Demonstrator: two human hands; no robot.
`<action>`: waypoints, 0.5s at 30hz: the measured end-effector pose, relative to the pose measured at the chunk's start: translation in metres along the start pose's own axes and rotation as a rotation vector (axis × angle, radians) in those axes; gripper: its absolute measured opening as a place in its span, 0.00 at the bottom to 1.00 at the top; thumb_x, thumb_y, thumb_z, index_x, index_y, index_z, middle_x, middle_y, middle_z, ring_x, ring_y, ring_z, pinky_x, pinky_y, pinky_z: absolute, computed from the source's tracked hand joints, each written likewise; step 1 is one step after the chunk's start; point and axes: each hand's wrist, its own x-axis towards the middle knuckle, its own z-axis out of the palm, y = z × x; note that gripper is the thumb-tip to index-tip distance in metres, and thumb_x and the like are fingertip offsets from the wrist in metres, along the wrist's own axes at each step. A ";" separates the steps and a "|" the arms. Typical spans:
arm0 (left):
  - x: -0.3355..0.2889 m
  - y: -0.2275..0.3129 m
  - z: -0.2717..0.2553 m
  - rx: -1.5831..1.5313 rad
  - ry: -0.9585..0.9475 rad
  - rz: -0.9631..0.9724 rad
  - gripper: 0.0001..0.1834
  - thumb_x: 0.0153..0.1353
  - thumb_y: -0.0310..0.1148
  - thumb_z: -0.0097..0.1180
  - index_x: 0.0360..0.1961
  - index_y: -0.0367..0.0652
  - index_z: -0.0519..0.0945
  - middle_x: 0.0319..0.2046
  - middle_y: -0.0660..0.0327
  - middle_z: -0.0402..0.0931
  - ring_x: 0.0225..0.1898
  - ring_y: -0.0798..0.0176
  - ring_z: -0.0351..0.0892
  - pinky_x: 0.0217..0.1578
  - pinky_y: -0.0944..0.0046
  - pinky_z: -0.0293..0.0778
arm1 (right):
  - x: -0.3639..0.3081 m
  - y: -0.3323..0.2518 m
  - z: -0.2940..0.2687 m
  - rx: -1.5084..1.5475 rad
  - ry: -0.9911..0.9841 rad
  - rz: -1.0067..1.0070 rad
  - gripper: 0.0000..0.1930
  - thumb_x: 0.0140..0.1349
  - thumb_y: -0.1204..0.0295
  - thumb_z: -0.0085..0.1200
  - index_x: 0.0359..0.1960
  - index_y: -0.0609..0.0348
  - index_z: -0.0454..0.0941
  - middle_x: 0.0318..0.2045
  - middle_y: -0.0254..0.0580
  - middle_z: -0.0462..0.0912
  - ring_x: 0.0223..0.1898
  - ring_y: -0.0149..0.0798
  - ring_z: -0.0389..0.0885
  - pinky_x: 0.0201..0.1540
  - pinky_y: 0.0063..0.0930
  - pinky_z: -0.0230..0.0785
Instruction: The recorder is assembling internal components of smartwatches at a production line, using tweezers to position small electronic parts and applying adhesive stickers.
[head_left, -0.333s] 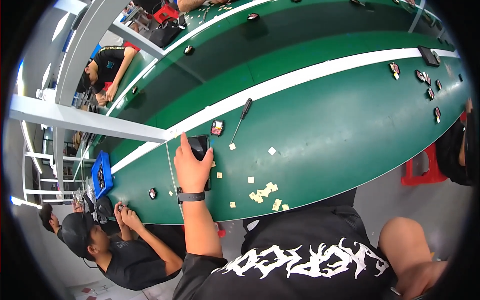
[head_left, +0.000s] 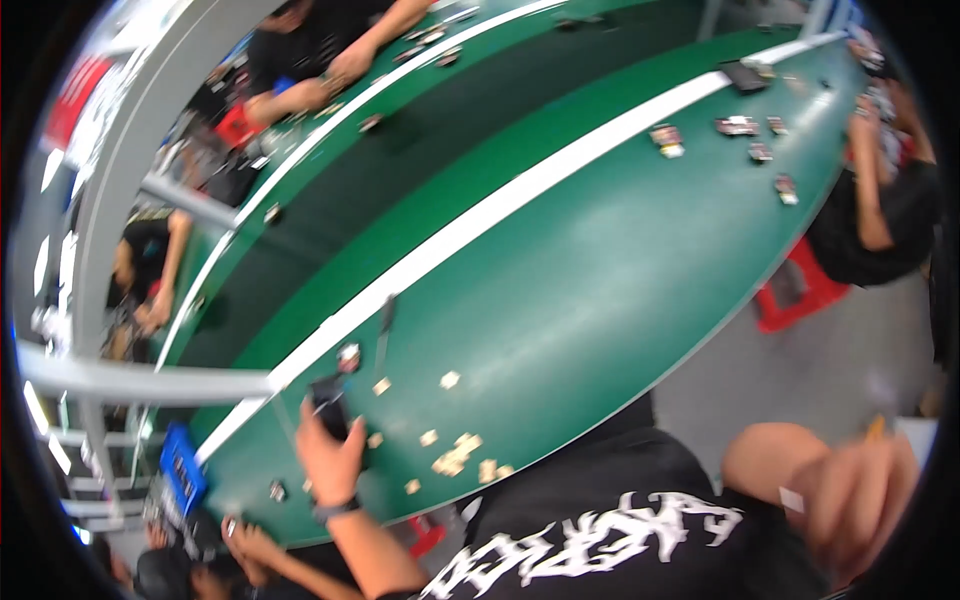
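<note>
My left hand (head_left: 332, 455), with a dark band on the wrist, lies over a black phone-like slab (head_left: 330, 402) on the green table. Its thumb and index finger are spread at the slab's far end; the other fingers are hidden. Close to the lower right rim, my right hand (head_left: 865, 505) is raised, smeared by motion, with bent fingers. A small white square piece (head_left: 791, 500) shows at its fingertips. Beyond the slab are a small black-and-red device (head_left: 348, 357) and a screwdriver (head_left: 388, 315). Several pale yellow square pads (head_left: 455, 455) lie scattered right of my left hand.
Several small devices (head_left: 738, 126) and a black box (head_left: 745, 76) lie farther right on the green table (head_left: 560, 300). A blue bin (head_left: 182, 470) stands left of a grey frame post (head_left: 200, 383). Other people sit around; a red stool (head_left: 800, 285) is at right.
The whole view has swung, so the table and left hand appear lower and farther left. My right hand has come higher into view, the white piece now showing. The left hand stays over the slab.
</note>
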 end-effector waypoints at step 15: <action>-0.058 0.026 -0.016 -0.016 0.239 -0.085 0.40 0.52 0.45 0.76 0.57 0.26 0.77 0.54 0.32 0.76 0.56 0.31 0.74 0.62 0.43 0.68 | -0.146 -0.084 -0.293 -2.714 0.817 0.597 0.17 0.68 0.78 0.48 0.56 0.65 0.77 0.57 0.62 0.78 0.56 0.62 0.78 0.61 0.49 0.70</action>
